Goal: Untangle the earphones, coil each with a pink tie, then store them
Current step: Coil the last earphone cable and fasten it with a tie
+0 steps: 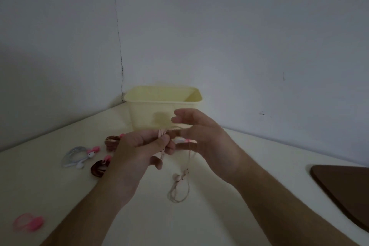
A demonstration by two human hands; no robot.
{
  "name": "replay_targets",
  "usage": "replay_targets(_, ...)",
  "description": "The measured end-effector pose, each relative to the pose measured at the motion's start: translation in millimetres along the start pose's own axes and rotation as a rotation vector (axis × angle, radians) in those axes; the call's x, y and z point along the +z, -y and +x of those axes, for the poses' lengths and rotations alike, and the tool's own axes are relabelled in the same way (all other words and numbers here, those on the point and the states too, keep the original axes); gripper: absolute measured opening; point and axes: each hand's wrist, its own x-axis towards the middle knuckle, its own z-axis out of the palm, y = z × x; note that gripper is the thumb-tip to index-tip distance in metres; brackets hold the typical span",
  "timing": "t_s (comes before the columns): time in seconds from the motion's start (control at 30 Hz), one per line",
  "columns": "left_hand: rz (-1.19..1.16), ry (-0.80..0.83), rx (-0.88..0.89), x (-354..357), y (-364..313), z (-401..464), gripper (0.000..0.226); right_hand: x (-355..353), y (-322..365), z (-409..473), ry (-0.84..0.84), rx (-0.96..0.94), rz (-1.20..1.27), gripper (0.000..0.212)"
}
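Pale yellow bin (151, 106), beige earphones (180, 180), pink tie (30, 222).

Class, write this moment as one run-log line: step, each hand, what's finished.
step: coiling beige earphones | left hand: pinches coil | right hand: fingers spread, guiding cord | done: three tied coils on table | bin: contents unseen

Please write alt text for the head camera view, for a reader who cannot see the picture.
Two bare hands work on a beige earphone cable above a pale table: the left hand pinches a bundle of its loops while the right hand hovers with loose fingers. Behind them stands a yellow bin; at left lie coiled earphones with pink ties.
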Motion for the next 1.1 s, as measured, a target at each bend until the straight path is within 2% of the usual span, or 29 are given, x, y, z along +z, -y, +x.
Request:
replay_targets(0.13,0.159,0.017,0.050,3.2,0.5,-1.2,0.013,2.1,6.3,-0.2,-0.035,0.045,-0.416,0.008)
replay_targets(0.23,0.163,-0.023,0.042,0.9,4.0,1.6,0.022,-11.6,15.9,3.1,-0.147,0.089,-0.486,0.019)
replay_targets(0.37,0.169,-0.016,0.043,3.3,5.6,2.8,0.018,-34.3,35.3,-1.2,-0.197,0.025,-0.581,0.011)
replay_targets(0.47,0.244,0.008,0.060,5.5,9.5,3.1,0.020,-40.2,40.0,-3.9,-0.212,-0.075,-0.901,0.032)
replay_targets(0.53,0.235,0.033,0.054,6.3,8.8,2.5,0.020,-37.9,39.8,-1.4,-0.314,-0.114,-1.020,0.026)
replay_targets(0.63,0.179,0.075,0.032,5.8,6.2,0.7,0.023,-32.8,36.5,1.8,-0.443,-0.135,-0.917,0.013)
replay_targets(0.77,0.175,0.076,0.020,-0.5,7.5,1.5,0.023,-38.7,40.0,2.3,-0.531,-0.188,-0.828,0.038)
replay_targets(0.97,0.141,0.091,0.025,-0.7,7.8,2.2,0.012,-50.0,41.0,3.2,-0.533,-0.157,-0.478,0.033)
replay_targets(1.1,0.117,0.081,0.021,-0.5,7.4,1.5,0.012,-50.9,46.4,0.5,-0.574,-0.166,-0.262,0.029)
